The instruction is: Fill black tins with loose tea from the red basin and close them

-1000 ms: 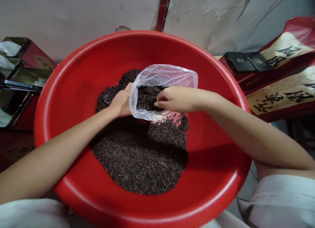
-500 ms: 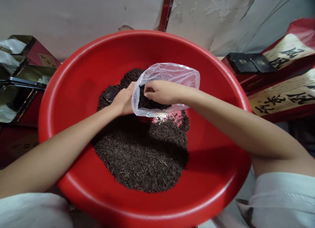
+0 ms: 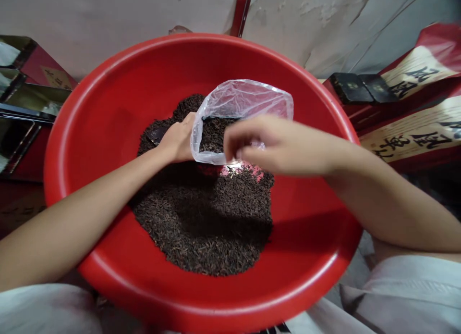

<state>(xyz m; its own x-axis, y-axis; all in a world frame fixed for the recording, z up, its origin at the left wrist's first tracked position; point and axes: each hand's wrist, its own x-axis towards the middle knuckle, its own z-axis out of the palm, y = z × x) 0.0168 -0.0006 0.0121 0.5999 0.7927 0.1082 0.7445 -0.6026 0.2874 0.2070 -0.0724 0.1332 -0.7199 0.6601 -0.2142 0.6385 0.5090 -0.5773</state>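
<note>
Item: large red basin [image 3: 90,132], filling the centre of the frame, holding a heap of dark loose tea leaves [image 3: 205,223].

Item: clear plastic bag [image 3: 241,103], upper centre, standing in the heap with its mouth open and partly filled with the same leaves.

Left hand [image 3: 178,142]: at the bag's left edge, fingers curled on the plastic, keeping the mouth open; unchanged over the past second.

Right hand [image 3: 266,142]: half a second ago inside the bag's mouth; now lifted out and drawn toward the right of the frame (motion-blurred), fingers bent loosely together, holding nothing that can be made out. Judged: one handful delivered, the bag not yet full.

Surroundings: red boxes with gold calligraphy [image 3: 414,108], right edge; open metal tins [image 3: 25,113], left edge.
</note>
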